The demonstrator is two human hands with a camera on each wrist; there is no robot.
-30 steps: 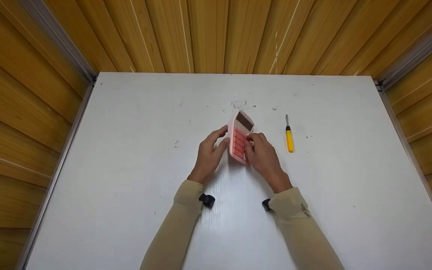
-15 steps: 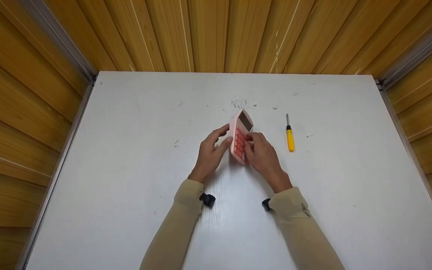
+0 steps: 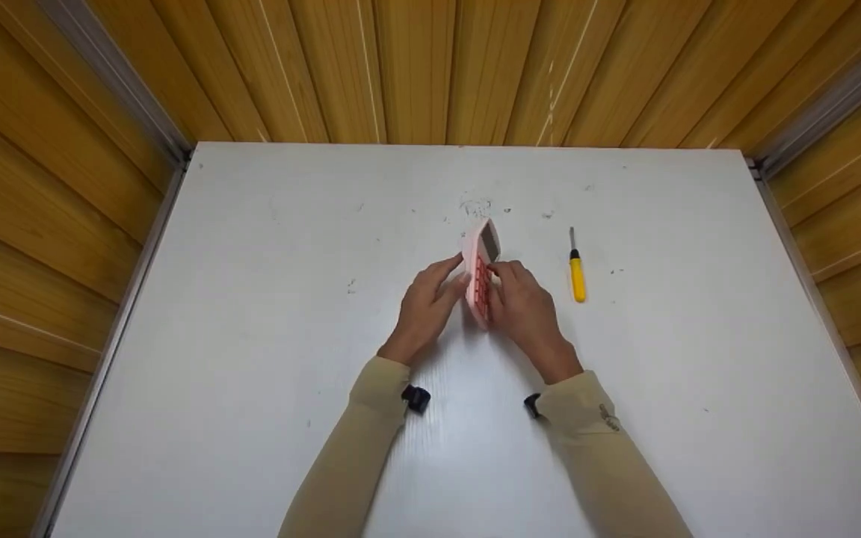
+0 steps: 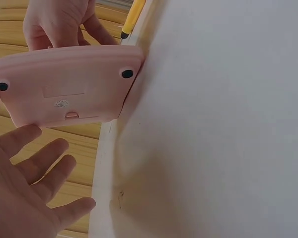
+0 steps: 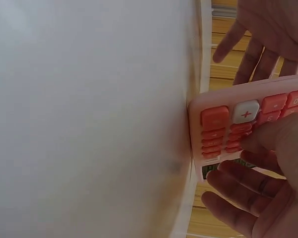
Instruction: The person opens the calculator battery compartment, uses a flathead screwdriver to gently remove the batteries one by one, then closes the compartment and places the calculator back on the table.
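Note:
A pink calculator (image 3: pixel 475 288) with red keys stands tilted on one side edge on the white table, its keypad turned right. My left hand (image 3: pixel 423 306) grips its raised edge with thumb and index finger; the other fingers spread loosely behind in the left wrist view. The calculator's pink back (image 4: pixel 89 84) shows dark round feet there. My right hand (image 3: pixel 526 299) is at the keypad side. In the right wrist view its thumb (image 5: pixel 265 136) rests on the keys, while its loosely bent fingers lie by the partly hidden screen (image 5: pixel 211 170).
Right of the hands lies a screwdriver (image 3: pixel 577 276) with a yellow handle, its shaft pointing away from me. Dark scuff marks (image 3: pixel 475 205) dot the white tabletop (image 3: pixel 251 336). Ribbed wood-look panels (image 3: pixel 415 67) stand around the back and sides.
The calculator has turned steeper onto its side edge, so less of its face shows from above. My left hand has shifted slightly right with it; the right hand has barely moved.

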